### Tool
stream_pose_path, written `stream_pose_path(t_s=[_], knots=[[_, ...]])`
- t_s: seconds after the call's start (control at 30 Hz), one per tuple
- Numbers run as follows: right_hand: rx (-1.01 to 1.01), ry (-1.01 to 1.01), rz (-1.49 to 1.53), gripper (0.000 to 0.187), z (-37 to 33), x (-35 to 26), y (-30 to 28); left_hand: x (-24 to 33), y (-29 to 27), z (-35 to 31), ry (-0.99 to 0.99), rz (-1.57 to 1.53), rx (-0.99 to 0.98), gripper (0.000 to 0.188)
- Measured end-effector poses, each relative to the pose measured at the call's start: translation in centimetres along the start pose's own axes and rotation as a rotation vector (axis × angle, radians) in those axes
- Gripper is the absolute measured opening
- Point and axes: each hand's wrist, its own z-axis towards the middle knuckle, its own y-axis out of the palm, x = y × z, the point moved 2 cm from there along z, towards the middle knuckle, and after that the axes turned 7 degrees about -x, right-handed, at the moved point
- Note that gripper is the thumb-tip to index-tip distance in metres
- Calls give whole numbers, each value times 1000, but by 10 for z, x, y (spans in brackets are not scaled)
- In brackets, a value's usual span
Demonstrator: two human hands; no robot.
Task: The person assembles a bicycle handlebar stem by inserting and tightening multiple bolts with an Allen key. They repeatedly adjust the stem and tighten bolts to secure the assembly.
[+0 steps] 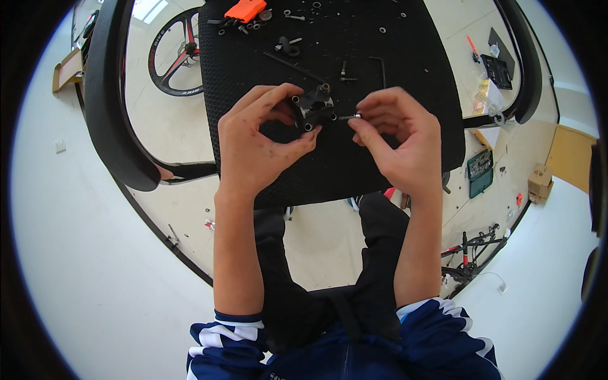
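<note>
left hand (256, 142) gripping black clamp part (311, 107), right hand (399, 136) pinching small silver bolt (350, 117) at its side, above black mat (380, 63), hex keys (380, 66) and washers scattered

Pale, glossy floor (76, 253), evenly lit; a bright patch of light lies at top left. A black textured mat (392, 63) covers the counter at centre. A black wheel with red spokes (174, 54) lies on the floor at upper left, beside a curved black chair arm (107, 107). At right: a green parts case (480, 172), a small cardboard box (540, 182), a wooden panel (572, 157). Part of a bicycle frame (472, 250) lies at lower right.
</note>
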Motion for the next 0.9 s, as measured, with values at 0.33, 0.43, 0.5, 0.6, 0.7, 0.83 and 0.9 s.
stream_pose_path(t_s=[0.33, 0.43, 0.5, 0.6, 0.7, 0.83, 0.9], knots=[[7, -285, -260, 12, 3, 6, 8, 3, 5, 3, 23, 2, -8, 49], [14, -334, -268, 11, 3, 8, 13, 0, 5, 2, 38, -9, 3, 50], [13, -329, -256, 10, 4, 6, 12, 0, 4, 2, 47, 5, 6, 50], [41, -283, -326, 11, 4, 5, 9, 2, 4, 2, 51, 14, 0, 49], [12, -236, -334, 12, 5, 6, 13, 2, 7, 2, 33, -10, 39, 48], [-21, -120, -541, 12, 4, 8, 23, 3, 9, 1, 1, -45, 63, 47], [-53, -58, -585, 14, 4, 9, 25, 2, 11, 2, 20, -45, 74, 48]])
